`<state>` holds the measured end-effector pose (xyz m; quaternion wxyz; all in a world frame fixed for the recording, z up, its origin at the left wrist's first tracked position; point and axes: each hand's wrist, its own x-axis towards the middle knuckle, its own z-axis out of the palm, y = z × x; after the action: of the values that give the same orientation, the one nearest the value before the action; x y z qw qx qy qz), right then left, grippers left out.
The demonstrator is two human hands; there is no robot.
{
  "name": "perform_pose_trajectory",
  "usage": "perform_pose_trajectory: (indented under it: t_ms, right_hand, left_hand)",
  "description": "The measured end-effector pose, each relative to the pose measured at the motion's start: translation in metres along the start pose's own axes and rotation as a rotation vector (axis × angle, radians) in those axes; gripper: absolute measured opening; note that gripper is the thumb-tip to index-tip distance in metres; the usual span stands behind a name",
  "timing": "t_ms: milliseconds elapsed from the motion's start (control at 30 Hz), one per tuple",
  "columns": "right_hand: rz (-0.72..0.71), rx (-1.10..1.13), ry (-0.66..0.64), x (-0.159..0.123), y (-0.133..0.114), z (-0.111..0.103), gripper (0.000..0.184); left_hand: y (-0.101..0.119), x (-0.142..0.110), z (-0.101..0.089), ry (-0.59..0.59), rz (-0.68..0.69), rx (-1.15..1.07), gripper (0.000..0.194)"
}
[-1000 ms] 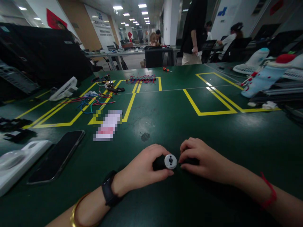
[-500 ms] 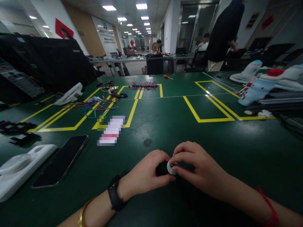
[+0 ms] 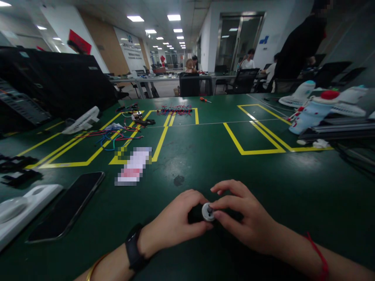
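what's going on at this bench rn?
A person's left hand holds a dark cylinder just above the green table, its silver end facing the right hand. The right thumb and index fingertip are at that end, around a small dark bit; whether that is a separate part is too small to tell. Off to the left lie a dark phone and, farther back, loose wires. An orange-handled screwdriver lies near the far edge.
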<state>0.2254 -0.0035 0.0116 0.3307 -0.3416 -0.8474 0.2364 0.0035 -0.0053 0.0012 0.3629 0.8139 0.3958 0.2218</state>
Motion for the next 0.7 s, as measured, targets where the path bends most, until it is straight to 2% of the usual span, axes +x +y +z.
perform_pose_trajectory:
  t_ms: [167,267,400,700]
  right_hand:
    - [0.24,0.187,0.096,0.008,0.015,-0.013,0.013]
    - [0.376,0.234,0.068,0.015,0.023,-0.019,0.015]
    - [0.434,0.317,0.047,0.017,0.033,-0.017,0.013]
    - [0.571,0.689,0.293,0.009,0.056,-0.009,0.014]
  left_hand:
    - [0.0,0.002,0.0,0.004,0.019,-0.035,0.026]
    - [0.0,0.002,0.0,0.015,0.026,-0.033,0.027]
    - [0.0,0.002,0.001,0.014,0.027,-0.024,0.027]
    - [-0.001,0.002,0.002,0.01,0.019,-0.018,0.025]
